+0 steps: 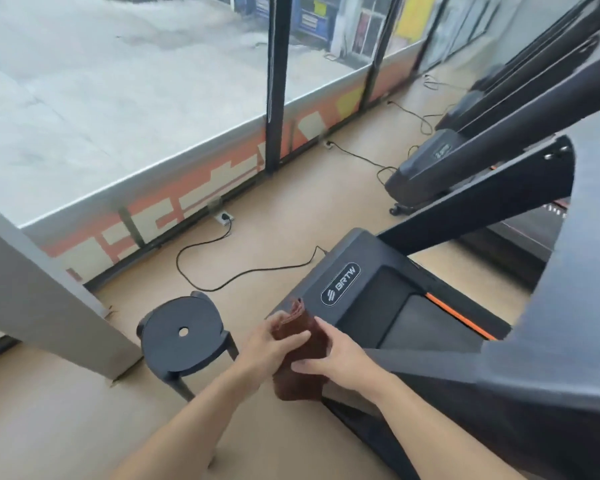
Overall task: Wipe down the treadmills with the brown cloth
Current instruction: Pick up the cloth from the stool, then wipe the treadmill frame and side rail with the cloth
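The brown cloth (300, 344) is folded and held upright between both hands, low in the middle of the view. My left hand (269, 348) grips its left side with fingers curled over the front. My right hand (333, 358) grips its right side. Just beyond the cloth lies the black treadmill (357, 282) with a BRTW badge on its motor cover and an orange stripe along the belt. Its console and upright frame (551, 341) fill the right side. Two more treadmills (426, 168) stand farther back on the right.
A black round stool (182, 336) stands on the tan floor left of the hands. Power cables (222, 271) trail across the floor to wall sockets under the big windows. A grey pillar (32, 289) rises at the left.
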### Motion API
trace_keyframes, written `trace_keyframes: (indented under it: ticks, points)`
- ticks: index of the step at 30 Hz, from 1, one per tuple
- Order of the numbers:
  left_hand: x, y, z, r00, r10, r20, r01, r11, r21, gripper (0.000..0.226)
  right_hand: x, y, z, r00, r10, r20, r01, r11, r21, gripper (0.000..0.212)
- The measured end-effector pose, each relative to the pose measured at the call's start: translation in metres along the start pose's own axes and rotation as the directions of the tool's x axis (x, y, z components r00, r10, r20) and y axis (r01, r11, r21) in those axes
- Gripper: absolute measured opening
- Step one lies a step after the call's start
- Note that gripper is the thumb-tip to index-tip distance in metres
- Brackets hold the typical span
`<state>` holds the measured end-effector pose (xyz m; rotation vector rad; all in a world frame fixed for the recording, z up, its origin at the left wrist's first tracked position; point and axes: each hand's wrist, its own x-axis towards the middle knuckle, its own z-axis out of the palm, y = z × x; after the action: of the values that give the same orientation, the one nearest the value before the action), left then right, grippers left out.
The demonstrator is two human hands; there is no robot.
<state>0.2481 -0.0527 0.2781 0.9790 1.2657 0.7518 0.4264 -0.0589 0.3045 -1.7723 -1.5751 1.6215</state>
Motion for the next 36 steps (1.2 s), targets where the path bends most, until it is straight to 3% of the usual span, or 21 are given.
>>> trace_keyframes:
  ticks: [4, 7, 9, 13, 16, 20, 22, 24, 27, 28, 29, 31, 32, 36]
  points:
    - [-0.003, 0.033, 0.047, 0.964, 0.113, 0.242, -0.169, 0.960, 0.224, 0.029, -0.038, 0.012, -0.038, 0.995, -0.026, -0.093, 0.034, 0.995, 0.094, 0.062]
    - [-0.013, 0.065, 0.081, 0.946, 0.209, 0.249, -0.265, 0.939, 0.221, 0.029, -0.076, 0.017, -0.052, 0.983, -0.042, -0.179, 0.057, 0.995, 0.079, 0.038]
    - [-0.026, 0.088, 0.102, 0.930, 0.285, 0.233, -0.326, 0.932, 0.159, 0.030, -0.108, 0.019, -0.058, 0.960, -0.057, -0.275, 0.069, 0.997, 0.034, 0.034]
    - [-0.058, 0.131, 0.143, 0.867, 0.418, 0.272, -0.422, 0.905, -0.049, 0.032, -0.176, 0.011, -0.077, 0.841, -0.204, -0.501, 0.245, 0.969, 0.016, 0.047]
    - [-0.082, 0.167, 0.172, 0.775, 0.535, 0.337, -0.502, 0.845, -0.186, 0.033, -0.226, -0.009, -0.096, 0.719, -0.309, -0.622, 0.340, 0.937, -0.072, 0.053]
    - [-0.104, 0.218, 0.212, 0.643, 0.686, 0.340, -0.655, 0.723, -0.220, 0.036, -0.283, -0.040, -0.131, 0.565, -0.370, -0.738, 0.299, 0.925, -0.235, 0.049]
    - [-0.105, 0.240, 0.237, 0.591, 0.756, 0.281, -0.747, 0.645, -0.163, 0.030, -0.304, -0.053, -0.158, 0.492, -0.401, -0.773, 0.220, 0.916, -0.335, 0.034]
    - [-0.099, 0.258, 0.262, 0.572, 0.786, 0.234, -0.791, 0.604, -0.095, 0.030, -0.313, -0.062, -0.192, 0.424, -0.400, -0.813, 0.037, 0.904, -0.425, 0.028]
    - [-0.080, 0.265, 0.287, 0.668, 0.720, 0.190, -0.745, 0.644, 0.177, 0.061, -0.311, -0.061, -0.230, 0.328, -0.387, -0.862, -0.487, 0.712, -0.506, 0.066]
    - [-0.075, 0.258, 0.289, 0.677, 0.716, 0.170, -0.734, 0.638, 0.233, 0.066, -0.310, -0.055, -0.231, 0.372, -0.340, -0.864, -0.561, 0.659, -0.501, 0.076]
    - [-0.073, 0.247, 0.289, 0.677, 0.719, 0.155, -0.732, 0.638, 0.240, 0.062, -0.308, -0.047, -0.227, 0.465, -0.285, -0.838, -0.551, 0.648, -0.526, 0.077]
    - [-0.073, 0.220, 0.289, 0.676, 0.716, 0.174, -0.736, 0.645, 0.208, 0.037, -0.302, -0.027, -0.212, 0.673, -0.145, -0.725, -0.453, 0.694, -0.560, 0.068]
    - [-0.073, 0.207, 0.291, 0.689, 0.694, 0.209, -0.725, 0.658, 0.206, 0.028, -0.300, -0.020, -0.205, 0.723, -0.097, -0.684, -0.422, 0.722, -0.548, 0.064]
    - [-0.069, 0.187, 0.300, 0.763, 0.602, 0.233, -0.644, 0.738, 0.200, 0.026, -0.286, -0.014, -0.208, 0.732, -0.083, -0.677, -0.396, 0.756, -0.521, 0.059]
